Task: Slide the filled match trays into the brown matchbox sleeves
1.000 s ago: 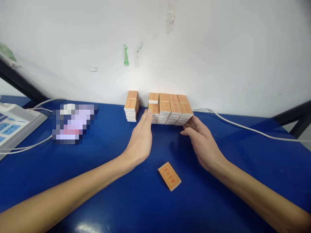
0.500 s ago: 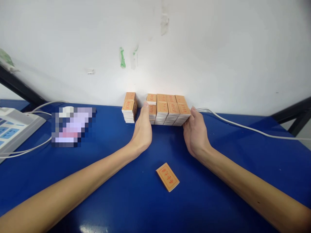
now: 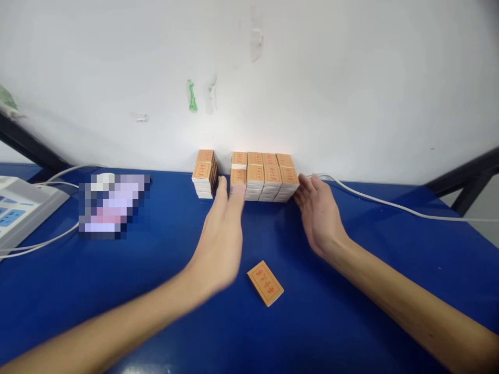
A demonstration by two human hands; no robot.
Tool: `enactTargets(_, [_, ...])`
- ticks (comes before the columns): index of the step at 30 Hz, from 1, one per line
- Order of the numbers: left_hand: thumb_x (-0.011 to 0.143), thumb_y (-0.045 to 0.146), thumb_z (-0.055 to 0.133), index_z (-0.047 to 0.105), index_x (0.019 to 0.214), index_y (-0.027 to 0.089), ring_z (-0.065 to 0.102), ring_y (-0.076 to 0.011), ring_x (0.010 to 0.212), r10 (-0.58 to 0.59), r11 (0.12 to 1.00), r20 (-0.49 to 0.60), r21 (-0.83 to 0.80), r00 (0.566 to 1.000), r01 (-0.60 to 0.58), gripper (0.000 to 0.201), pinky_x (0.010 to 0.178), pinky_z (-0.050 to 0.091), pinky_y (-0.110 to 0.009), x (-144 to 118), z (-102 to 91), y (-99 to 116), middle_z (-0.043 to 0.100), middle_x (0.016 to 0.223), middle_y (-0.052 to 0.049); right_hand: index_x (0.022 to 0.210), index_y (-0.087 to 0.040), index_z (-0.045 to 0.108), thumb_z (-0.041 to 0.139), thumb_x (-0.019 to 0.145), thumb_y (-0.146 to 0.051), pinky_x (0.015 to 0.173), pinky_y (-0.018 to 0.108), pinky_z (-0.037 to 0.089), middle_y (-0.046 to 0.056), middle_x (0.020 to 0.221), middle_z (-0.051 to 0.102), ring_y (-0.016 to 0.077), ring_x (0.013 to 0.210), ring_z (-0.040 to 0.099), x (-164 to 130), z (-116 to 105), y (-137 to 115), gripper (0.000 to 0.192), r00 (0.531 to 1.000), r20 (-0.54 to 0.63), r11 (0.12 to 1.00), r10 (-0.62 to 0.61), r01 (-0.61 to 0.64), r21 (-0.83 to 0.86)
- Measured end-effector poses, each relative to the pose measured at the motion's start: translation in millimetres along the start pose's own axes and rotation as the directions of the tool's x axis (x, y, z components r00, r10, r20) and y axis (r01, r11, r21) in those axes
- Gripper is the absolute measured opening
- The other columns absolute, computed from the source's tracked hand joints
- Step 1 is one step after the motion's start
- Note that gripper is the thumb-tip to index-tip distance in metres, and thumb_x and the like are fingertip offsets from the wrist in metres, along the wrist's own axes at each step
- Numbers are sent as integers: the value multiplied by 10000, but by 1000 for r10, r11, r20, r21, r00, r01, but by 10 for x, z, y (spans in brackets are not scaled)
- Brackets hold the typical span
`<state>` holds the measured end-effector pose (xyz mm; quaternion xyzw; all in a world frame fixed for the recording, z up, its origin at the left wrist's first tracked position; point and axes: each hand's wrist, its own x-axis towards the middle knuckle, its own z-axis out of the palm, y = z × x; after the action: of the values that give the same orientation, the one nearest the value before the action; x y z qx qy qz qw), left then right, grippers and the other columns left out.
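Stacked orange matchboxes (image 3: 255,173) with red characters and white sides stand in a block against the wall. One column at the block's left end is lower at the front than at the back. My left hand (image 3: 224,228), fingers straight, is at the block's front left corner, thumb over its front; whether it touches cannot be told. At the right end my right hand (image 3: 322,213) is open, its fingertips beside the boxes. Left of a gap is a separate matchbox stack (image 3: 203,174). A single matchbox (image 3: 265,283) lies flat and angled on the blue table, nearer to me.
To the left lies a blurred-out, phone-like object (image 3: 115,205), with a white device with blue keys (image 3: 15,208) beyond it. A white cable (image 3: 385,206) runs along the right. The white wall (image 3: 331,93) closes off the back of the blue table (image 3: 187,332).
My left hand has drawn back toward me from the block's left side. My right hand has loosened slightly from the right end. The matchboxes keep their arrangement; the view has shifted a little.
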<state>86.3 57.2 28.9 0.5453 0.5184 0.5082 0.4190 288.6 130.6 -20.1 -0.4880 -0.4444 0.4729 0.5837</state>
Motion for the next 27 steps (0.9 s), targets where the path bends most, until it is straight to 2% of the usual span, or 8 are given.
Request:
enactTargets(3, [1096,510,737,343,1828,424,462,-429,1737,102,926,-1,366,995,-94,836,1359,537,-671,-593,-85,74,478,1876,-26,1361,-357,774,621,1029,-750,1435,603,377,61,1690,694,335,1650,577,-206,-215,40,537,993,-114,999,16,-20,-34])
enactTargets(5, [958,359,845,353,1804,330,631,-415,1606,289,787,157,523,944,-328,979,1259,652,-604,-865,-89,-2,601,1768,-119,1388,-371,759,643,1034,-732,1435,608,373,69,1654,718,330,1625,605,-350,-324,51,519,987,-158,997,10,-21,-68])
enactTargets(7, [912,320,863,346,1763,218,725,-413,1475,336,673,295,589,895,-446,1001,1136,729,-575,-994,-51,-139,701,1602,-205,1416,-355,742,628,1053,-733,1425,635,379,84,1637,725,343,1612,618,-446,-390,55,536,983,-183,994,-3,-17,-106])
enactTargets(12, [1042,157,713,485,1527,226,832,-350,1112,332,605,361,628,871,-490,540,912,771,-571,-967,-5,-345,803,1260,-138,1492,-340,699,654,1086,-616,1398,632,417,90,1611,729,346,1575,649,-473,-467,94,493,982,-179,983,-53,20,-185])
enactTargets(17, [1151,264,622,526,1485,359,814,-327,1205,337,611,313,645,888,-459,360,976,739,-545,-635,-258,-94,781,1383,-88,1594,-372,623,648,1117,-570,1362,656,458,93,1642,694,354,1559,660,-489,-552,150,517,985,-141,964,-102,63,-258])
enactTargets(21, [1004,191,819,518,1477,347,786,-352,1301,384,584,242,684,891,-437,581,1020,705,-532,9,-503,231,714,1532,-84,1632,-380,583,656,1118,-598,1378,672,434,98,1682,656,354,1579,637,-534,-534,131,563,987,-118,951,-114,74,-300])
enactTargets(24, [920,127,824,566,1279,290,771,-349,1266,375,549,346,665,860,-507,472,1065,661,-553,493,-594,354,723,1371,-82,1631,-385,585,670,1109,-589,1390,672,419,101,1667,665,352,1577,636,-543,-507,111,567,988,-121,948,-99,57,-314])
enactTargets(27, [866,128,847,543,1184,280,773,-314,1160,344,566,376,648,860,-509,465,925,680,-483,790,-596,315,720,1264,-77,1630,-384,586,687,1103,-588,1395,666,415,96,1653,674,347,1573,639,-531,-516,116,575,987,-129,947,-92,46,-319])
